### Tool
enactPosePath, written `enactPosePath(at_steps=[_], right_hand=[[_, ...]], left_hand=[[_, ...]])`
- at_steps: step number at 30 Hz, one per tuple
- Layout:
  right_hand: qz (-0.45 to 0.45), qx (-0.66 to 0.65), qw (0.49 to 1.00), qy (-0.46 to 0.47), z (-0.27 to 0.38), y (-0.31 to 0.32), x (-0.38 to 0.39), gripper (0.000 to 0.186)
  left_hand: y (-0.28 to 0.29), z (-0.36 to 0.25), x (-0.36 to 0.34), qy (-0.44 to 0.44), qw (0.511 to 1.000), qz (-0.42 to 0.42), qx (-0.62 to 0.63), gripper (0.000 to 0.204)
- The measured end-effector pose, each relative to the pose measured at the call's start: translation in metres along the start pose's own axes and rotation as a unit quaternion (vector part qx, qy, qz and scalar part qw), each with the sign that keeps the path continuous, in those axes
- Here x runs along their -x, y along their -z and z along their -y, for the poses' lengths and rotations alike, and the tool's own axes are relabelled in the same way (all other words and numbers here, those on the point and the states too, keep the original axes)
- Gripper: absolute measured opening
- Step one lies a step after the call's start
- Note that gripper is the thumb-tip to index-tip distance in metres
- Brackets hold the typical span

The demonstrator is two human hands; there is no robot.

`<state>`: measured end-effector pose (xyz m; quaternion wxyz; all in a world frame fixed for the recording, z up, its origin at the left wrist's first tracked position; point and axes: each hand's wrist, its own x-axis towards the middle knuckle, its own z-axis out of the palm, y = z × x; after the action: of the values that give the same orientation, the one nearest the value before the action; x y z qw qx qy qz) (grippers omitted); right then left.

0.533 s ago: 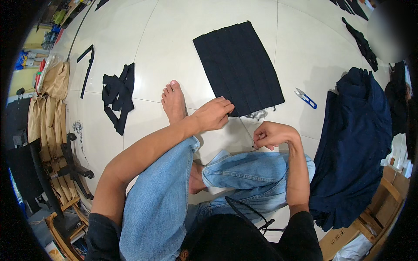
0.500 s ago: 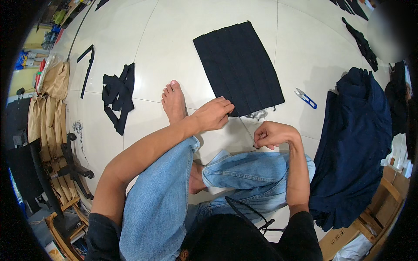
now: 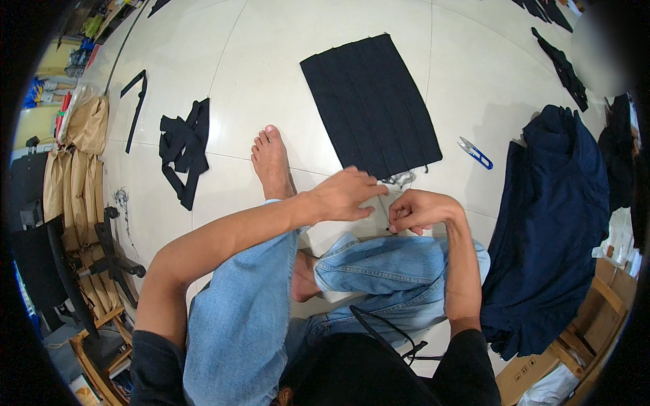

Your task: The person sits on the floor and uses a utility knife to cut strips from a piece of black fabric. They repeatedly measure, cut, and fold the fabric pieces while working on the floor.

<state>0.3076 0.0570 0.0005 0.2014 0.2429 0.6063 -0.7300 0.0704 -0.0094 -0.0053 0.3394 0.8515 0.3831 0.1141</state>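
A black fabric panel [image 3: 372, 105] with parallel seam lines lies flat on the pale tiled floor in front of me. My left hand [image 3: 349, 194] is just below its near edge, fingers stretched out and apart, holding nothing that I can see. To the right of it, my right hand [image 3: 421, 208] is closed in a pinch. A tiny dark bit shows at its fingertips, too small to name. Between the panel and my hands sits a small tangle of thread scraps [image 3: 401, 178]. Blue-handled thread snips [image 3: 477, 153] rest on the floor to the right of the panel.
A heap of dark navy cloth [image 3: 548, 230] lies at the right, by a cardboard box [image 3: 531, 372]. Black fabric strips [image 3: 184, 150] lie on the left floor, beyond my bare foot [image 3: 271, 159]. A wheeled chair base [image 3: 115, 254] stands at the far left.
My left hand has come off the panel's near corner and moved toward me and to the right, its fingers spreading. My right hand has shifted slightly left, still pinched. The panel looks unmoved.
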Motion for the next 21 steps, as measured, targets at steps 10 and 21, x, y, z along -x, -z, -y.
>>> enactPosePath(at_steps=[10, 21], right_hand=[[-0.132, -0.121, 0.983, 0.031, -0.027, 0.007, -0.015, 0.023], [-0.252, -0.260, 0.932, 0.032, -0.045, -0.024, -0.075, 0.032]], left_hand=[[-0.018, -0.018, 0.005, -0.023, 0.998, 0.053, 0.032, 0.015], [-0.005, -0.053, -0.006, -0.054, 0.986, 0.136, 0.085, 0.015]])
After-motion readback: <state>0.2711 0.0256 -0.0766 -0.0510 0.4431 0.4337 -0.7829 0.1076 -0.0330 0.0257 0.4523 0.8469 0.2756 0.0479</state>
